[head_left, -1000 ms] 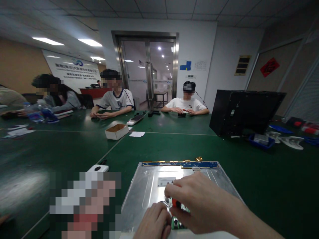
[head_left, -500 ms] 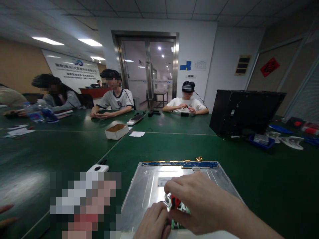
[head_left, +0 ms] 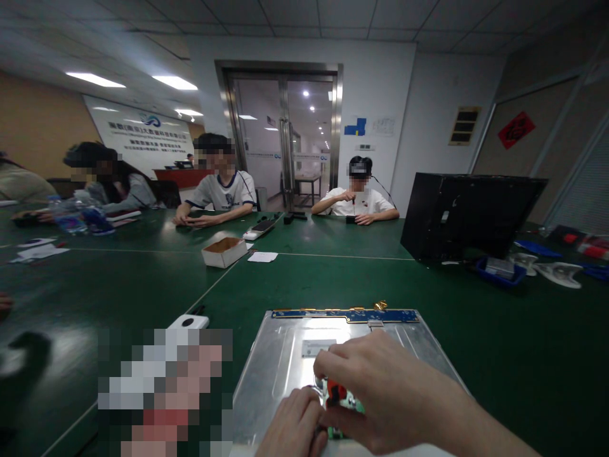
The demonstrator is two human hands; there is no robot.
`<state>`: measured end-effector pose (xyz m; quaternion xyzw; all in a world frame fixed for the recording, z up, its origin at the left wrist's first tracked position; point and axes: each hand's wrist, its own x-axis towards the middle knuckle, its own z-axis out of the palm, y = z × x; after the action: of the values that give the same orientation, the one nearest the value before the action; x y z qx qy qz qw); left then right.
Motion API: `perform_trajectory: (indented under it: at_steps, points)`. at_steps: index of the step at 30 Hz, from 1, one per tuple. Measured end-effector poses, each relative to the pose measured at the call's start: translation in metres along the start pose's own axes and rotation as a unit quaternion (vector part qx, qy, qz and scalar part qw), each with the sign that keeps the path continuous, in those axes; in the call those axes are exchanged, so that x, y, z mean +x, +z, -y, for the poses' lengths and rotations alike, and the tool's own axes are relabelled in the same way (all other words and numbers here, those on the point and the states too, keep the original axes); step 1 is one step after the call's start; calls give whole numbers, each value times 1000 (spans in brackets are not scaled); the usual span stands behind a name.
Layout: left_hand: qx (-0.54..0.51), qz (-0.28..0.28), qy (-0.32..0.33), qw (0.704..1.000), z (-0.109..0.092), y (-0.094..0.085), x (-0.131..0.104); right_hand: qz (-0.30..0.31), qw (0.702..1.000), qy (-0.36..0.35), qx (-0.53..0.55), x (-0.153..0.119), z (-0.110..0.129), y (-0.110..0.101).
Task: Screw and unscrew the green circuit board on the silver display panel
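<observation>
A silver metal panel (head_left: 271, 362) lies on the green table, with a blue circuit strip (head_left: 314, 314) along its far edge. My right hand (head_left: 380, 387) is closed round a red and black tool (head_left: 335, 391) over the panel's near middle. Beneath it, part of a green circuit board (head_left: 354, 404) shows. My left hand (head_left: 295, 422) rests beside the tool with its fingers bent together near the board; whatever its fingertips hold is hidden.
A black monitor-like casing (head_left: 471, 216) stands at the right, near a blue tray (head_left: 499, 273). Ahead are an open white box (head_left: 223, 254) and a paper (head_left: 262, 257). Several people sit round the table. A white device (head_left: 190, 322) lies left of the panel.
My hands stay nearly in place on the tool and board. Across the table, a person's hand has risen with a tool. The other person's fingers at the left edge have drawn back.
</observation>
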<state>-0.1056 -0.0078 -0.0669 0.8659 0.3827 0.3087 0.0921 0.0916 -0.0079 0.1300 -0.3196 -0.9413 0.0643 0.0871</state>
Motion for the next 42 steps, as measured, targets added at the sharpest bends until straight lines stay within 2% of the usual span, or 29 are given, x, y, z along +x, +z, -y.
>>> perform_trajectory:
  at_steps: [4, 12, 19, 31, 42]
  points:
    - [-13, -1, -13, 1000, -5, -3, 2, -7, 1000, 18, -2, 1, 0, 2]
    - [-11, 19, -5, 1000, -5, -6, 3, -10, 1000, -4, 1, -1, 0, 1]
    - [-9, 24, -10, 1000, -8, -7, 4, -9, 1000, 8, -6, 0, -1, 0]
    - [-5, 24, -20, 999, -7, -3, 1, -7, 1000, 26, -2, 0, -2, 3]
    - [1, 17, -12, 1000, -5, -3, 2, -19, 1000, 4, -2, -1, -1, 1]
